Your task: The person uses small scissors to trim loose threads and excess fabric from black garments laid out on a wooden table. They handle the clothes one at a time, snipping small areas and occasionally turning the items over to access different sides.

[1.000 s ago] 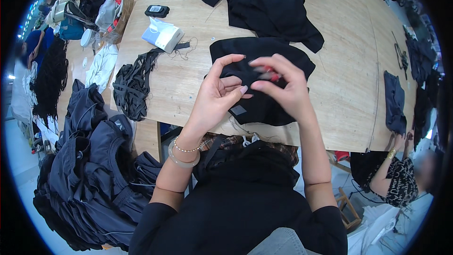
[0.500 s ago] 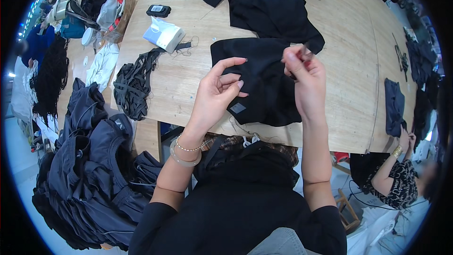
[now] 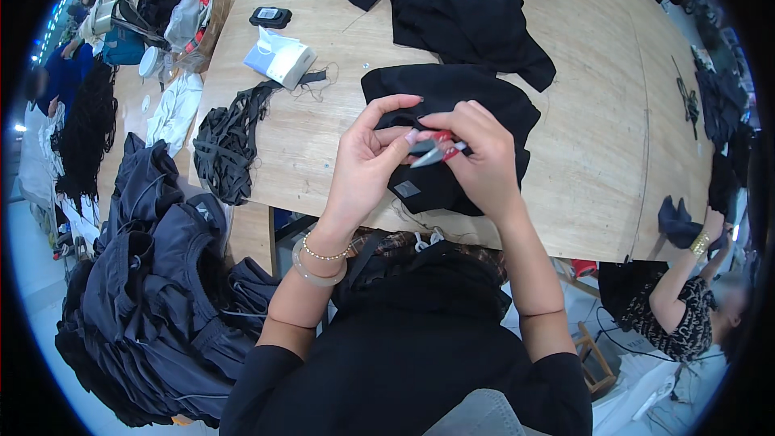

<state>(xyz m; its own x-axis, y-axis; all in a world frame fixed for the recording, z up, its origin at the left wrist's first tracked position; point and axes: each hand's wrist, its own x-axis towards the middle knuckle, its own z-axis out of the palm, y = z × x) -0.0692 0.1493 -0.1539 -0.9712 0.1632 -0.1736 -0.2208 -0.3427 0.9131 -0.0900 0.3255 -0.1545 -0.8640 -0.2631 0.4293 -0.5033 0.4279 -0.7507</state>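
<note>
Two hands work small snips over a black garment on a wooden table.

The table (image 3: 323,137) fills the upper view; a heap of dark clothes (image 3: 153,291) sits at eight o'clock, and more black pieces (image 3: 468,16) lie at twelve. The garment (image 3: 484,101) lies flat at centre, just above the hands. The right hand (image 3: 476,157) is closed around red-handled snips (image 3: 436,149), blades pointing toward nine o'clock. The left hand (image 3: 367,161) pinches, seemingly, a fold of the garment between thumb and fingertips, index raised. A white box (image 3: 282,56) rests at eleven o'clock.
</note>
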